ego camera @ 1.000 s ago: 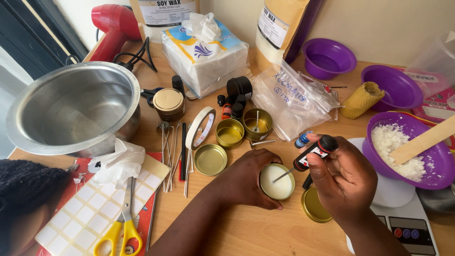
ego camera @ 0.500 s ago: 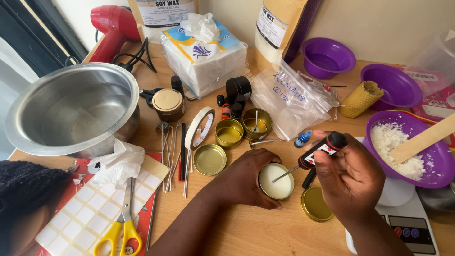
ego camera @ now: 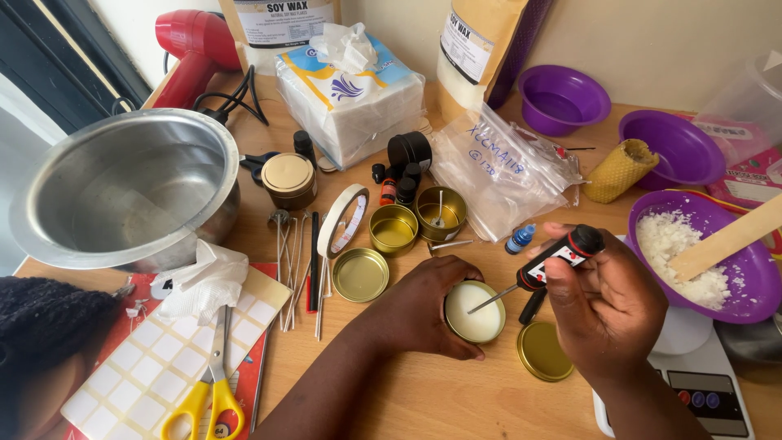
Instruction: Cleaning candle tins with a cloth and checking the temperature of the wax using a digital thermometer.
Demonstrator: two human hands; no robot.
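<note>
- Left hand [ego camera: 419, 305]: grip closed around the side of the gold tin [ego camera: 475, 312], which stands on the tabletop [ego camera: 423, 399] near its front edge and holds white wax.
- Right hand [ego camera: 607, 305]: grip closed on the black probe thermometer [ego camera: 560, 257]; metal tip dips into the wax.
- Gold lid [ego camera: 544, 352]: flat, just beside the tin.

You're working at a light wooden table [ego camera: 423, 407] pushed against a plain cream wall [ego camera: 676, 41] — soft daylight falls evenly across both. At your far left a dark-framed window or door [ego camera: 49, 73] stands beside the table's edge — its pale lower part looks washed out.
</note>
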